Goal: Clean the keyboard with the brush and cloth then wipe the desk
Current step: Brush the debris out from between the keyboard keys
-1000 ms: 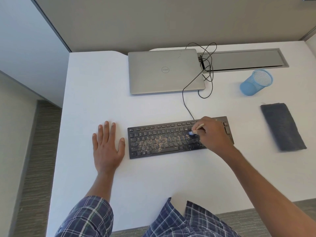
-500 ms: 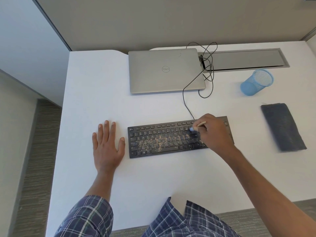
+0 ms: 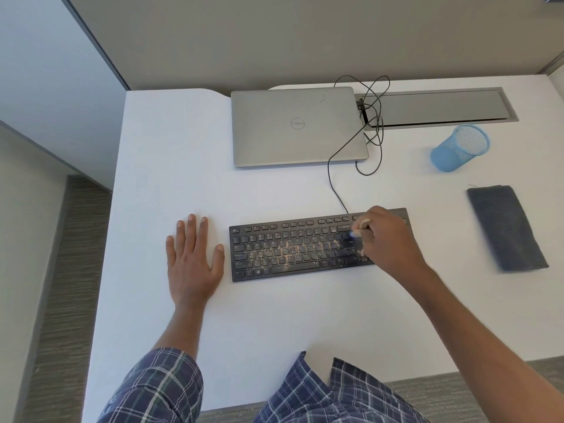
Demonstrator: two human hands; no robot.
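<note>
Blue plaid shirt [image 3: 320, 395] and sleeve [image 3: 158, 389]

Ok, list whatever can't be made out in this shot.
All head view:
- brush: mostly hidden in the right hand; only a pale handle stub and a blurred blue tip show.
- keyboard: its right end is covered by that hand; key legends too small to read.
- cloth: blurred, weave unclear.
- cable: its far end vanishes into the desk slot.
</note>
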